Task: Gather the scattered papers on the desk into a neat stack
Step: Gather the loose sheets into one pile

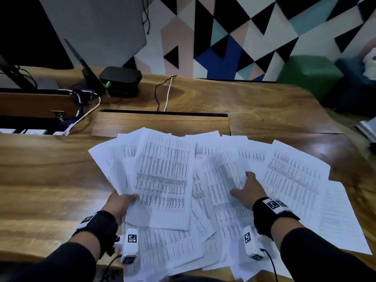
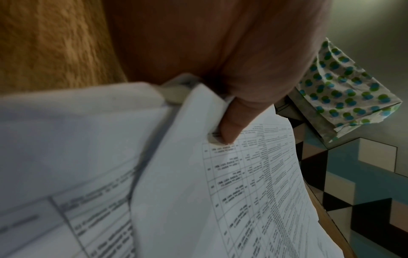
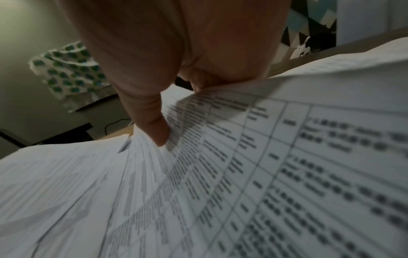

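Several white printed sheets [image 1: 295, 180] lie fanned and overlapping across the near half of the wooden desk [image 1: 50, 169]. My left hand [image 1: 122, 202] grips the left edge of a sheaf of papers [image 1: 162, 169]. Its thumb [image 2: 232, 125] lies on the top sheet [image 2: 253, 192] and its fingers are hidden beneath. My right hand [image 1: 248, 190] is in the middle of the spread. Its thumb [image 3: 154, 125] presses down on a table-printed sheet [image 3: 264, 165], and its fingers are tucked behind that sheet's edge. More sheets [image 1: 173, 247] lie below both wrists at the desk's front edge.
A black box [image 1: 120, 81], cables [image 1: 166, 94] and a monitor stand [image 1: 89, 72] sit at the back left. A cable hatch [image 1: 160, 123] lies just beyond the papers. A green pouf [image 1: 309, 74] stands past the desk's right corner. A polka-dot bag [image 2: 344, 87] hangs overhead.
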`<state>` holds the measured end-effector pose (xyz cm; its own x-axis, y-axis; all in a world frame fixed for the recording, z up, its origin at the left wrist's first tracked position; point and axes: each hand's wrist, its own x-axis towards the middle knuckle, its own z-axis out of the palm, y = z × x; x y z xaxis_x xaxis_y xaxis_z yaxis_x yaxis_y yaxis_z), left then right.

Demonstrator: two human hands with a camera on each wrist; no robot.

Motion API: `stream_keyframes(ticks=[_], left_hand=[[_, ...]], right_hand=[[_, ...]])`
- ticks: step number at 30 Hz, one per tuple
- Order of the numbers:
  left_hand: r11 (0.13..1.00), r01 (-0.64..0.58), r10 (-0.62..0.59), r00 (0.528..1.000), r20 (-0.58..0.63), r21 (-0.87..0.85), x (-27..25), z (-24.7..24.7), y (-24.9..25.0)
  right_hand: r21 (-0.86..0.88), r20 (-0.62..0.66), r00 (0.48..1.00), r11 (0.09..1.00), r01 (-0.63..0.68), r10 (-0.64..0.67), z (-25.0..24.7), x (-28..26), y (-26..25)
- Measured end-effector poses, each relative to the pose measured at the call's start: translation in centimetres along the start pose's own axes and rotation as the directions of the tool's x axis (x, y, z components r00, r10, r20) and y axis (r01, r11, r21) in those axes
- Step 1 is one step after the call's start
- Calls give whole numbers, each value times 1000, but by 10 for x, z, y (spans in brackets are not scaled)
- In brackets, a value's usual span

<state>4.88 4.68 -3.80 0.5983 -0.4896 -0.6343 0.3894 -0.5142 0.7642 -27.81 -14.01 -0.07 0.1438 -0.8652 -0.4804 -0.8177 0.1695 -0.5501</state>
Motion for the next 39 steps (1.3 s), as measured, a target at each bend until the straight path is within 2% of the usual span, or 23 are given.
stream_keyframes(ticks=[3,7,9,11,15,20,24,27,29,32,34,35,37,39], left_hand=[[1000,15,-15,1000,-11,-12,-1,-5,-3],[1000,26,-26,999,-23,-12,-1,-9,-8],[1000,25,-25,999,-26,-4,-2,-9,-9],[1000,20,-20,999,-34,-2,-1,-9,-10],[1000,21,-20,999,-46,15,0,-9,-10],[999,29,-29,998,-55,14,0,-9,-9],[999,46,-45,999,-29,25,1,-15,-10],[998,51,-51,999,-11,34,2,-18,-11],[998,54,-53,999,-9,42,3,-18,-9],[997,52,-52,999,-5,63,3,-16,-5],[996,50,-51,999,-1,80,3,-13,-2],[995,51,-51,999,2,84,3,-11,-1],[995,52,-53,998,15,88,2,-5,0],[994,54,-57,998,24,99,1,0,1]], right_hand=[[-150,-3,995,984,-95,95,15,16,-19],[-332,-90,953,893,-303,290,28,28,-29],[-396,-96,944,858,-326,315,31,32,-32],[-368,-104,943,868,-332,317,34,37,-34],[-235,-74,980,952,-198,186,41,41,-37],[-21,43,990,991,-135,136,36,27,-41],[256,96,994,966,30,-56,6,8,-41],[321,138,984,945,61,-110,-12,-4,-38],[312,60,989,944,110,-135,-20,-6,-40],[322,-158,966,914,246,-204,-39,-10,-56],[362,-265,925,861,358,-273,-57,-15,-73],[419,-304,901,806,417,-308,-67,-20,-82],[545,-370,859,666,509,-353,-88,-30,-100],[681,-386,847,506,529,-367,-104,-33,-113]])
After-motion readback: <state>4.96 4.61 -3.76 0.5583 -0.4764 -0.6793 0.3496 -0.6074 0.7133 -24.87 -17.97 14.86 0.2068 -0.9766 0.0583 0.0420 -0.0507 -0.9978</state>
